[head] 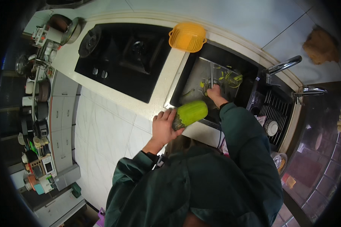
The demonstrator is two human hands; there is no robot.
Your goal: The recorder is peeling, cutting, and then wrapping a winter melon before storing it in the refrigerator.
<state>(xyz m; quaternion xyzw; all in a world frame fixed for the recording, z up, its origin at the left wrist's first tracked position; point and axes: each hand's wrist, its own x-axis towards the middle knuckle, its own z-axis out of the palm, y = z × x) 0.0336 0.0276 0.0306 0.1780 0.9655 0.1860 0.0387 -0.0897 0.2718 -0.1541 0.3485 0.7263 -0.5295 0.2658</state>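
Note:
My left hand grips the rind-covered end of a partly peeled green gourd. Most of the gourd is bright green and bare; dark mottled rind is left near my palm. It is held over the front edge of the sink. Lower in the basin, my right hand is closed around a long, thin metal utensil, perhaps a knife or peeler; its exact kind is unclear. Strips of green peel lie on the sink floor around that hand, close to the drain.
A yellow plastic basket stands behind the sink's left corner. Left of it is a black gas hob. A chrome tap rises at the right, near a dish rack with a white bowl.

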